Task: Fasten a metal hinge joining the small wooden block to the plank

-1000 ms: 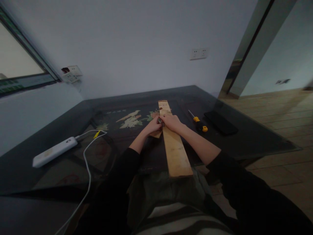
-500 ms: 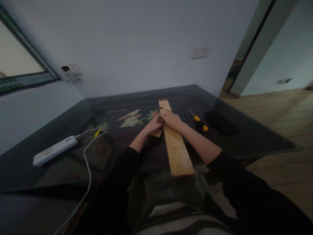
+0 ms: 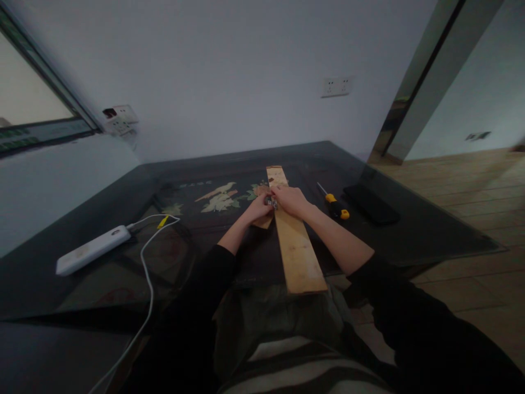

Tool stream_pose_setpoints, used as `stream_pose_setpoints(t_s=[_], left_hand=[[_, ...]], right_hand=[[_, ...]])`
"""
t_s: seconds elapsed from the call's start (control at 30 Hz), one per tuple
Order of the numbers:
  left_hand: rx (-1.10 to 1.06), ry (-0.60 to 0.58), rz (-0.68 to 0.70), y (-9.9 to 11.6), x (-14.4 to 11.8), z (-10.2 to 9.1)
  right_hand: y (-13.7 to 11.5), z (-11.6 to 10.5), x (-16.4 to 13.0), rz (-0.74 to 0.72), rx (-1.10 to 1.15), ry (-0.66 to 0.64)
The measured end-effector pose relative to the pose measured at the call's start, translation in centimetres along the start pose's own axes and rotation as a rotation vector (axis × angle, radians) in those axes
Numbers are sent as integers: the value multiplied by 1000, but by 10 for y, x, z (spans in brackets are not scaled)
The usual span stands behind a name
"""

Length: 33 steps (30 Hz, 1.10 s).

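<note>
A long pale wooden plank [image 3: 296, 246] lies lengthwise on the dark glass-topped table [image 3: 410, 235], its near end sticking out over my lap. A smaller wooden piece [image 3: 262, 221] sits against its left edge. My left hand [image 3: 258, 207] and my right hand [image 3: 291, 200] meet over the plank, both pinching a small metal part [image 3: 271, 202] between their fingertips. The part is mostly hidden by my fingers.
A yellow-and-black screwdriver [image 3: 335, 204] lies right of the plank, with a black phone [image 3: 371, 203] beyond it. A white power bank [image 3: 92, 249] with a white cable [image 3: 145, 262] lies at the left. Wall sockets [image 3: 337, 86] are behind; wooden floor [image 3: 471, 186] is at the right.
Both hands stay joined at the small metal part on the plank. The view has shifted slightly; nothing else has moved.
</note>
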<state>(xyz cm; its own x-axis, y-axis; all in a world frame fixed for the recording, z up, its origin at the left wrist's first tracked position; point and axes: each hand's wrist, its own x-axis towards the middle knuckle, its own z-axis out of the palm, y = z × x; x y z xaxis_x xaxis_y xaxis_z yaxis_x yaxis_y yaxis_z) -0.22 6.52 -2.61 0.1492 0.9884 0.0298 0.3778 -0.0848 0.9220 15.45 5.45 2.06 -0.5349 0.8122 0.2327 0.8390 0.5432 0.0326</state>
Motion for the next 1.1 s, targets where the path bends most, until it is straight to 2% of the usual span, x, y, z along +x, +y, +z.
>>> stream_pose_setpoints(t_s=[0.17,0.27,0.37,0.47,0.6,0.77,0.83,0.9,1.1], left_hand=[[-22,-16,-31,0,2,2],[-29,-21,-61,4,0,4],[-40,-26,-82,10,-5,4],[-53,-37,-90,13,-8,3],[-25,-30,-68,12,-7,2],[13,-11,-58,9,-5,1],[10,-14,-56,10,-5,1],[5,-7,-65,11,-5,1],[-48,24,-84,16,-9,2]], right_hand=[[2,2,0,81,62,11],[6,6,3,169,183,73],[14,14,8,216,409,183],[20,21,14,260,774,239],[22,20,16,382,1249,184],[20,16,12,438,1494,16],[21,16,11,415,1507,-68],[23,17,12,365,1401,-106],[25,17,15,15,695,-60]])
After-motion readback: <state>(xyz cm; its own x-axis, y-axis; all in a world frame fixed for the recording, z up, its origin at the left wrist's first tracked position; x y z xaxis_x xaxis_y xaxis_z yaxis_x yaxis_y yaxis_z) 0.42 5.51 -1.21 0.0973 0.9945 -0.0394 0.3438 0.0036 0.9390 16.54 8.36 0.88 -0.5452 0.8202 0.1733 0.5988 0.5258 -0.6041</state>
